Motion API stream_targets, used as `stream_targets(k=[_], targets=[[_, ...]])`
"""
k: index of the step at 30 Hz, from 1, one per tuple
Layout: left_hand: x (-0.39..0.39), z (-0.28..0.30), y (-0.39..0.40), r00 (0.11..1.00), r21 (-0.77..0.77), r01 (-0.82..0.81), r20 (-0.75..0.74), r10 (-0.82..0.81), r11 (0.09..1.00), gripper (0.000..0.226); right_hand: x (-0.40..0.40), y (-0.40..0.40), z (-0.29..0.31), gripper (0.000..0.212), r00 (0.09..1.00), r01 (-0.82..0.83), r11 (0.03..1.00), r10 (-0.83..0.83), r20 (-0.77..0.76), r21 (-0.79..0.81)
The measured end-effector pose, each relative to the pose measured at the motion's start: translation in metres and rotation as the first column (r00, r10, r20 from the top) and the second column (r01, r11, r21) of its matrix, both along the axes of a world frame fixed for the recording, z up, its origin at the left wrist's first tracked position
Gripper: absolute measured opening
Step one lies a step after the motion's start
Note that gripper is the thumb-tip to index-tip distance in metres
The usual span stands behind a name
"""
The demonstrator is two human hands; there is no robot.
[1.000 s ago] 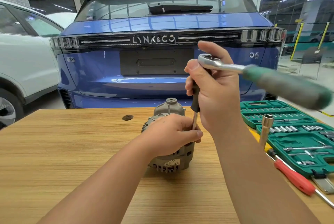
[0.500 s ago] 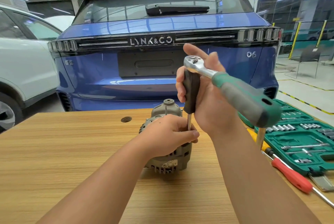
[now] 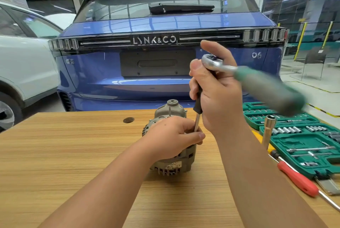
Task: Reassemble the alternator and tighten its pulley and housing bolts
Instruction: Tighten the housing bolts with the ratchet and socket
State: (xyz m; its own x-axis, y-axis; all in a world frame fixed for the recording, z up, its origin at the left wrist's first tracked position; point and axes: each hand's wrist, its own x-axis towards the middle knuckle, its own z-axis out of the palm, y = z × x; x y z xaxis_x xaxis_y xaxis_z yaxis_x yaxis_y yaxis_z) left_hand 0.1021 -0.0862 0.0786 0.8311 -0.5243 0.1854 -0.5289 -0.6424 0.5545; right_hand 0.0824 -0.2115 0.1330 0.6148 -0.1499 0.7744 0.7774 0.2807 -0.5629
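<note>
A grey alternator (image 3: 172,165) stands on the wooden table (image 3: 64,154), its top housing (image 3: 171,109) pointing away from me. My left hand (image 3: 173,137) grips its upper side, fingers curled beside a steel extension shaft (image 3: 197,122). My right hand (image 3: 217,91) holds the black upright driver handle (image 3: 198,102) on that shaft, with the chrome head of a ratchet (image 3: 211,61) at the top. The ratchet's green handle (image 3: 270,89) sticks out to the right, blurred. The shaft's lower tip is hidden behind my left hand.
An open green socket case (image 3: 301,137) with several sockets lies at the right. A tall socket (image 3: 268,130) stands upright near it, and a red-handled screwdriver (image 3: 298,180) lies in front. A blue car (image 3: 165,52) is parked behind the table, a white one (image 3: 22,62) left.
The ratchet handle swung toward me and back out to the right while my right hand stayed on the driver. My left hand kept its grip on the alternator.
</note>
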Motion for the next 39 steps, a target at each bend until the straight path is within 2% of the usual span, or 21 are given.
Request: stream_targets(k=[3, 6, 10, 12, 16, 19, 20, 22, 23, 24, 26, 28, 30, 32, 35, 39], targets=[[0.001, -0.001, 0.001, 1.000, -0.005, -0.004, 0.000, 0.004, 1.000, 0.023, 0.001, 0.002, 0.000, 0.032, 0.995, -0.095, 0.995, 0.095, 0.018, 0.000], [0.000, -0.001, 0.000, 1.000, 0.002, -0.010, -0.001, 0.010, 1.000, 0.022, 0.003, -0.001, -0.003, 0.045, 0.997, -0.081, 0.997, 0.081, 0.013, 0.006], [0.000, -0.001, 0.000, 1.000, 0.010, -0.019, -0.001, 0.019, 1.000, 0.021, 0.000, -0.008, -0.002, 0.039, 0.934, -0.343, 0.934, 0.350, -0.066, 0.102], [0.000, -0.001, 0.000, 1.000, 0.014, -0.022, -0.002, 0.022, 1.000, 0.020, -0.002, -0.008, -0.001, 0.042, 0.906, -0.396, 0.907, 0.411, -0.102, 0.144], [0.000, -0.001, 0.000, 1.000, 0.004, -0.026, -0.006, 0.026, 1.000, 0.019, -0.007, -0.004, 0.001, 0.035, 0.953, -0.256, 0.965, 0.261, -0.153, 0.048], [0.000, 0.000, -0.001, 1.000, 0.004, -0.022, 0.002, 0.022, 1.000, 0.021, -0.009, 0.000, 0.003, 0.039, 0.965, -0.176, 0.979, 0.192, -0.177, 0.105], [0.000, -0.001, -0.001, 1.000, 0.006, -0.014, 0.003, 0.014, 1.000, 0.020, -0.009, 0.000, 0.004, 0.036, 0.971, -0.112, 0.986, 0.134, -0.197, 0.122], [-0.001, -0.001, -0.002, 1.000, 0.017, 0.001, 0.013, -0.001, 1.000, 0.020, -0.006, -0.002, 0.005, 0.013, 0.972, 0.026, 0.993, 0.001, -0.234, 0.112], [-0.001, -0.001, -0.002, 1.000, 0.021, 0.002, 0.019, -0.002, 1.000, 0.021, -0.003, -0.006, 0.005, 0.013, 0.966, 0.056, 0.993, -0.027, -0.259, 0.104], [0.000, -0.001, -0.002, 1.000, 0.024, -0.002, 0.021, 0.001, 1.000, 0.022, -0.003, -0.009, 0.007, 0.016, 0.953, 0.035, 0.996, -0.007, -0.304, 0.088], [0.001, -0.001, -0.001, 1.000, 0.021, -0.012, 0.014, 0.012, 1.000, 0.022, -0.002, -0.014, 0.007, 0.007, 0.928, -0.172, 0.980, 0.195, -0.318, 0.100], [0.001, -0.001, -0.001, 1.000, 0.008, -0.011, 0.003, 0.011, 1.000, 0.021, -0.001, -0.013, 0.006, 0.029, 0.932, -0.252, 0.960, 0.275, -0.235, 0.123], [0.001, -0.001, -0.001, 1.000, 0.001, -0.007, -0.002, 0.007, 1.000, 0.020, -0.001, -0.004, 0.003, 0.034, 0.992, -0.076, 0.995, 0.081, -0.094, 0.057], [0.001, -0.002, 0.000, 1.000, -0.001, -0.011, 0.004, 0.011, 1.000, 0.019, 0.000, 0.005, -0.001, 0.038, 0.998, 0.052, 0.999, -0.051, 0.026, -0.006], [0.001, -0.002, 0.001, 1.000, 0.003, -0.013, 0.013, 0.013, 1.000, 0.022, -0.002, 0.009, -0.002, 0.050, 0.999, 0.002, 1.000, -0.001, 0.052, -0.013], [0.000, -0.002, 0.000, 1.000, 0.010, -0.015, 0.010, 0.015, 1.000, 0.018, -0.004, 0.001, 0.002, 0.043, 0.988, -0.139, 0.990, 0.140, -0.057, 0.036]])
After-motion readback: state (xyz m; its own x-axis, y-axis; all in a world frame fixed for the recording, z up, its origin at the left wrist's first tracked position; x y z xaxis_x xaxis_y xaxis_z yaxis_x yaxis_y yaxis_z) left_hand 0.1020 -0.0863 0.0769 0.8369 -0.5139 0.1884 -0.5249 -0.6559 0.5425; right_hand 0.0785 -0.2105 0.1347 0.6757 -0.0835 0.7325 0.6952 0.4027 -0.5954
